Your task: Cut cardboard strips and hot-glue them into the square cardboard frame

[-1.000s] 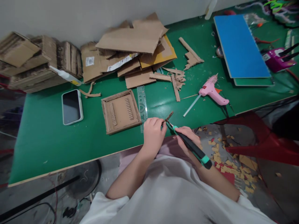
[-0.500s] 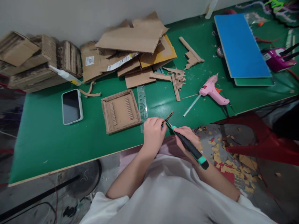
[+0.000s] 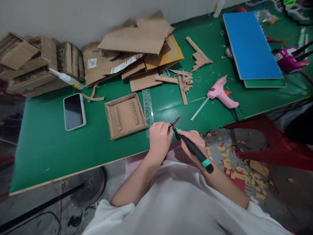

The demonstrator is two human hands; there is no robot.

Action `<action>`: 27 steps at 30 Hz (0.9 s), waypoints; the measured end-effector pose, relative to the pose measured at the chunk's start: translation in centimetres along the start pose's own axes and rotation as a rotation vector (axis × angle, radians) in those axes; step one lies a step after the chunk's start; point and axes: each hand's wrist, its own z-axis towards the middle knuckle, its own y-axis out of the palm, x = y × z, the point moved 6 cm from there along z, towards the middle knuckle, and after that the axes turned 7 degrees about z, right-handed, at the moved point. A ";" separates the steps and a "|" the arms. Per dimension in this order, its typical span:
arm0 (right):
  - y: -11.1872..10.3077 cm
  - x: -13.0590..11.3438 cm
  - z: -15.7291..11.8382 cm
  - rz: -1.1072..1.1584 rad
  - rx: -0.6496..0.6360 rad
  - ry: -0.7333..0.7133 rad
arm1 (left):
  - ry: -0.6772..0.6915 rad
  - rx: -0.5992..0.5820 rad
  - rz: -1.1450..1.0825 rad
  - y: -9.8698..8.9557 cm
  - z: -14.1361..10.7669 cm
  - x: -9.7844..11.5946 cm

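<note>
My left hand (image 3: pixel 159 138) is closed on a small strip of corrugated cardboard (image 3: pixel 176 119), whose far end sticks out past the fingertips at the table's front edge. Wrapped around the black and teal handle of a utility knife (image 3: pixel 195 149) is my right hand (image 3: pixel 198 139). The knife's thin blade meets the strip close to my left fingers; how deep it sits cannot be seen. Left of my left hand lies a square cardboard tray (image 3: pixel 126 129) with two ridged strips inside. A clear ruler (image 3: pixel 148 104) rests along the tray's right side.
On the green table (image 3: pixel 73 156) are a phone (image 3: pixel 74 111), a glue bottle (image 3: pixel 66 79), piled cardboard (image 3: pixel 133 40), cardboard scraps (image 3: pixel 182 85), a pink glue gun (image 3: pixel 223 94) and a blue board (image 3: pixel 253 45). A red stool (image 3: pixel 276 147) stands at the right above scattered floor scraps.
The knife handle's rear end has shifted slightly left and up, with the right hand moving along. My left hand keeps its hold on the strip. The whole view has shifted a little.
</note>
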 end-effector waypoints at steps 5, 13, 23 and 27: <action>0.2 0.0 0.0 0.009 -0.016 0.005 | -0.012 -0.006 0.029 0.0 0.0 0.0; -0.2 -0.1 -0.3 -0.011 0.032 -0.003 | -0.013 0.011 0.035 0.0 0.0 0.0; -0.3 0.3 -1.2 -0.027 0.025 -0.039 | -0.013 0.016 0.011 0.0 0.0 -0.1; -0.3 0.2 -1.3 -0.048 0.041 -0.045 | -0.009 0.010 0.007 0.0 0.0 -0.1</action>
